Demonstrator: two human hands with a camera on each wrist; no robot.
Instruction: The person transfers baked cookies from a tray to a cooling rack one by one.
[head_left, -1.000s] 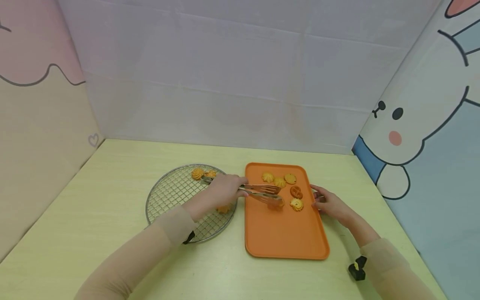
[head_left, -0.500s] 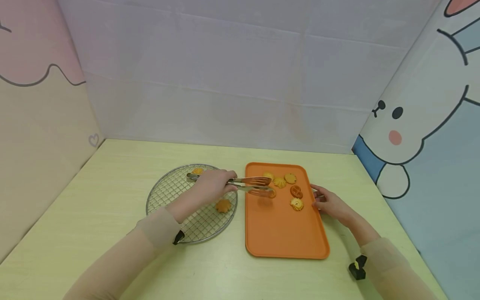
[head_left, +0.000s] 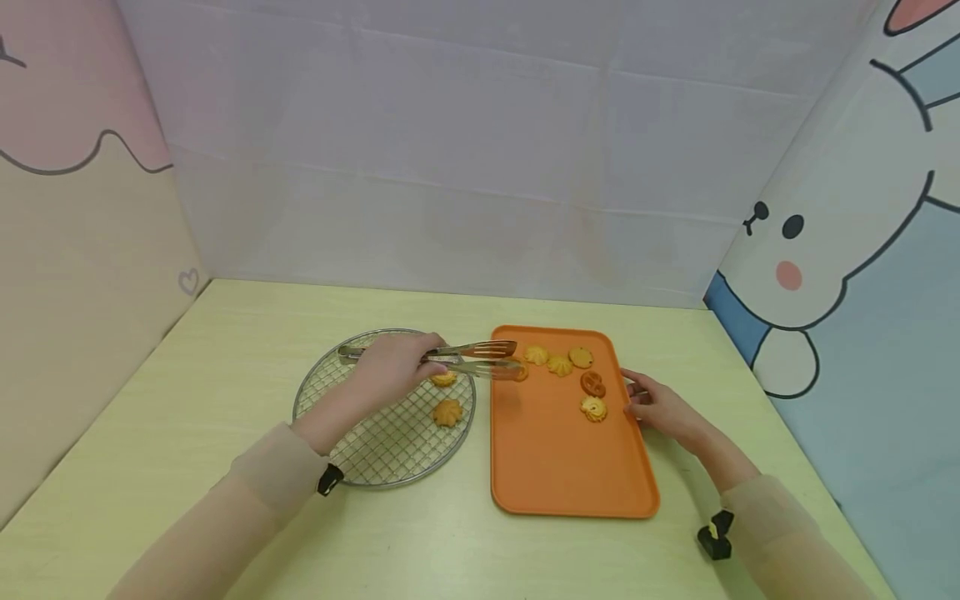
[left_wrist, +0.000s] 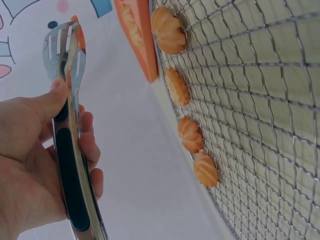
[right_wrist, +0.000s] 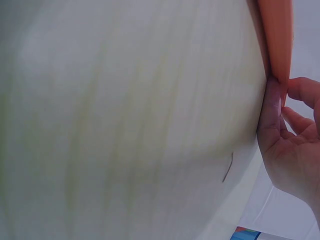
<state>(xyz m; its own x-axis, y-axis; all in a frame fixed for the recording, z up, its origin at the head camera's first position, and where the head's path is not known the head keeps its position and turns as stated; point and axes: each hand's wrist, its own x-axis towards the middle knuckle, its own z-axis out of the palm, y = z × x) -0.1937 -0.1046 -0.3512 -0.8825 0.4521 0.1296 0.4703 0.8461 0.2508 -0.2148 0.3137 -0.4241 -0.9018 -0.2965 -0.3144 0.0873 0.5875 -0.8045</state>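
Note:
My left hand (head_left: 390, 365) grips metal serving tongs (left_wrist: 70, 150) with dark grip inserts, fingers wrapped round the handles. The tongs' slotted ends stand apart and reach from over the round wire rack (head_left: 300, 392) to the left edge of the orange tray (head_left: 577, 467). A small orange-brown round shape (head_left: 522, 372) shows at the tip of the lower slotted end. On the rack's right side lie shell-shaped cookies, among them one golden-brown cookie (head_left: 447, 412). My right hand (head_left: 660, 408) pinches the tray's right rim between thumb and fingers.
On the tray's far half lie several cookies, including a pale yellow cookie (head_left: 559, 366), a brown pretzel-shaped cookie (head_left: 592, 383) and a swirled cookie (head_left: 593, 409). Upright printed panels and a white backdrop (head_left: 465, 167) enclose the pale wooden table (head_left: 420, 550).
My left hand has drawn the tongs leftward, from over the tray toward the rack; the orange-brown shape at their tip shifted left too. The right hand and tray stay in place.

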